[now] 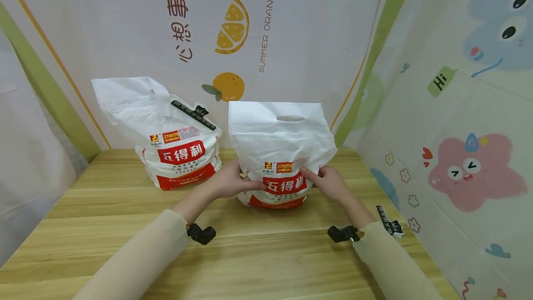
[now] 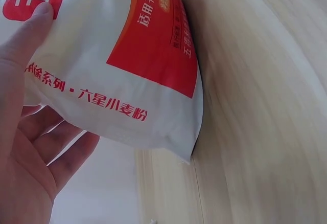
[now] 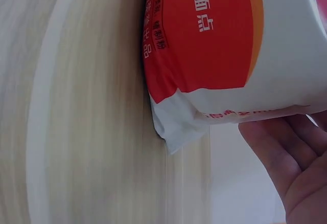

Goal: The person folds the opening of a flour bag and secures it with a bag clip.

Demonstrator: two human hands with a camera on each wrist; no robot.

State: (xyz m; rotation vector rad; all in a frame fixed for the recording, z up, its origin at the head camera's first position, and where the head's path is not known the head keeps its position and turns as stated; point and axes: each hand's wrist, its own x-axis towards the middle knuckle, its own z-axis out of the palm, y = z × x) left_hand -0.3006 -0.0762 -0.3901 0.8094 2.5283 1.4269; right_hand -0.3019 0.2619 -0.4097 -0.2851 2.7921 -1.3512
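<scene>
Sitting between left grip (image 1: 229, 181) and right grip (image 1: 331, 182) is a flour bag (image 1: 284, 153).

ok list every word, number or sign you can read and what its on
"心想事橙": back curtain
"SUMMER ORANGES": back curtain
"Hi": side curtain
"五得利": held bag, left bag
"2700万": both
"系列·六星小麦粉": held bag
"适用于各类": held bag
"庭面点": held bag
"5kg", start cut off: held bag
Other print: too small, blurred or cut off
</scene>
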